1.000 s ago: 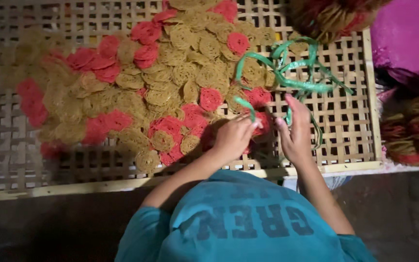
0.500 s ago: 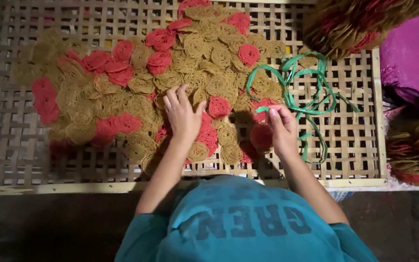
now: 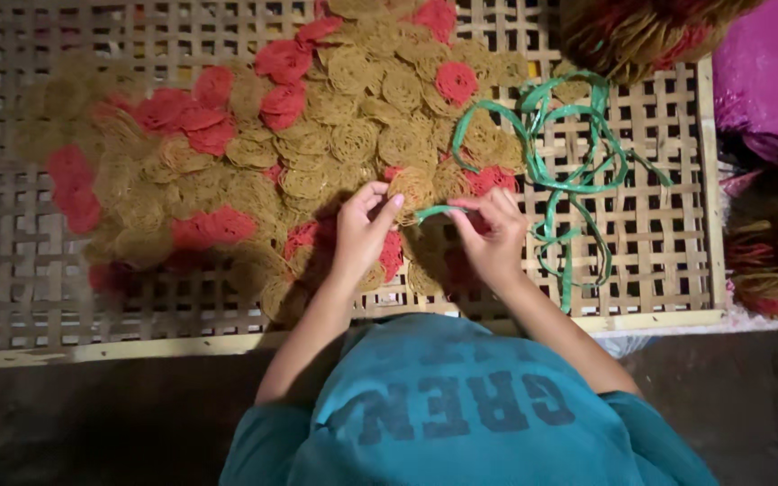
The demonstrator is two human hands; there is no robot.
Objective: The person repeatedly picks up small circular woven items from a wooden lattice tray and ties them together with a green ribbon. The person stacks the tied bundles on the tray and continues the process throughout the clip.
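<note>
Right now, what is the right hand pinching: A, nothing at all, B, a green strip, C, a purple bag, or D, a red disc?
B: the right hand pinches one end of the green strip, which trails off across the woven tray, while the left hand holds a tan disc next to it.

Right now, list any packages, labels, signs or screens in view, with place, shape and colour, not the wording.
Print on teal shirt: bottom centre, dark block letters across the cloth.
Pink bag: top right beside the tray, crumpled and glossy; contents hidden.
No signs, screens or stuck-on labels.
</note>
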